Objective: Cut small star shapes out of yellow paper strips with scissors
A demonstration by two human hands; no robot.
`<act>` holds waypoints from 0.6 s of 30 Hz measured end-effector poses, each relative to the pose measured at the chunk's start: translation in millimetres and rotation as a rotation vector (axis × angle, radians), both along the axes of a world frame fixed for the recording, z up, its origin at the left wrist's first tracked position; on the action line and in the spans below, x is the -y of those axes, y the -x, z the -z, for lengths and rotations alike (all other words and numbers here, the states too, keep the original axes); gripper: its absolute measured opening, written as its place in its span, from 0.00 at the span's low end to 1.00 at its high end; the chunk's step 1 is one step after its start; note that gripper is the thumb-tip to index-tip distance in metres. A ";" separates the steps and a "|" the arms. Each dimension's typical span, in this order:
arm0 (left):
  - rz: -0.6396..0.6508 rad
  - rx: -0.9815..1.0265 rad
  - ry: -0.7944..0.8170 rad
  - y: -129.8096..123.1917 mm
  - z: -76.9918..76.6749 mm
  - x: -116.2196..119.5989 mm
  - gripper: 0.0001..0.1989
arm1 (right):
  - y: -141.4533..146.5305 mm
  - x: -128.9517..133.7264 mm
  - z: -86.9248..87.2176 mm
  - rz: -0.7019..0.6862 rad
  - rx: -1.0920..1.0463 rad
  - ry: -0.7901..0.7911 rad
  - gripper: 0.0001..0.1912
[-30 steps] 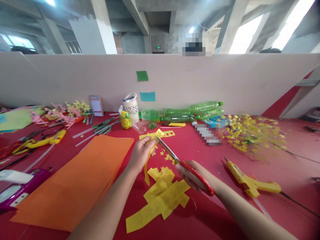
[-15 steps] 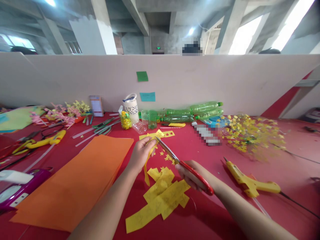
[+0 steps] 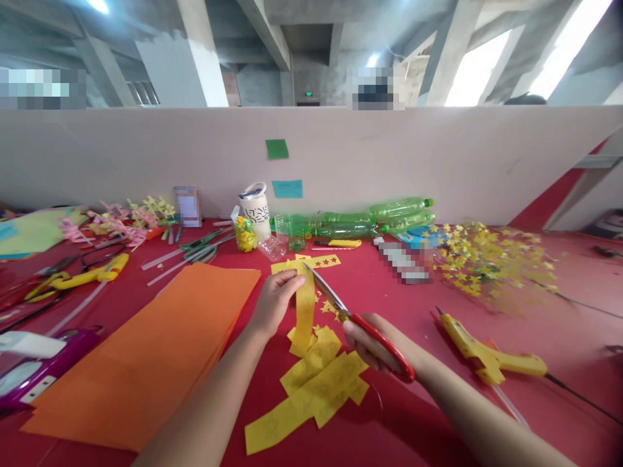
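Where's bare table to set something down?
Best patch: red tabletop between the right hand, the yellow glue gun and the yellow star bunch. A narrow gap separates the orange paper and left hand. Crowded: near the hands, with yellow strips; along the partition, with green bottles.

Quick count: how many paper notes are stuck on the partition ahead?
2: a green note, and a blue note below it, both on the partition above the white cup and bottles. Neither looks covered.
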State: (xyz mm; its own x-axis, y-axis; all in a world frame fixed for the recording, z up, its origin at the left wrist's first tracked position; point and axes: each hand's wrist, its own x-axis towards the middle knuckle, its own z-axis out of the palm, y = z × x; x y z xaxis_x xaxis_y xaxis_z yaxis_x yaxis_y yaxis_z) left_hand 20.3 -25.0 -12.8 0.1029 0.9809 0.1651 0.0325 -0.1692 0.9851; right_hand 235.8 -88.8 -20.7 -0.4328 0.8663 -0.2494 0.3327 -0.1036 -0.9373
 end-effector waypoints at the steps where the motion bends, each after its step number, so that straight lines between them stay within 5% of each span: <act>1: 0.030 0.023 -0.002 -0.3 0.8 -0.1 0.17 | 0.4 0.6 0.6 -0.003 -0.016 0.006 0.26; 18: 0.087 0.056 -0.034 -5.9 4.4 2.8 0.15 | 15.4 6.2 0.9 0.078 -0.097 0.084 0.26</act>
State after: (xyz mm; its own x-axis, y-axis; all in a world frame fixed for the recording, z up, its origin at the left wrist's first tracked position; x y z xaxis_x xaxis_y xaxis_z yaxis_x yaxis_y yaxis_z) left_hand 26.2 -27.8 -17.2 0.1775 0.9623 0.2063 -0.0389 -0.2026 0.9785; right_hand 220.4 -95.0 -21.6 -0.3905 0.8761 -0.2828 0.2286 -0.2053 -0.9516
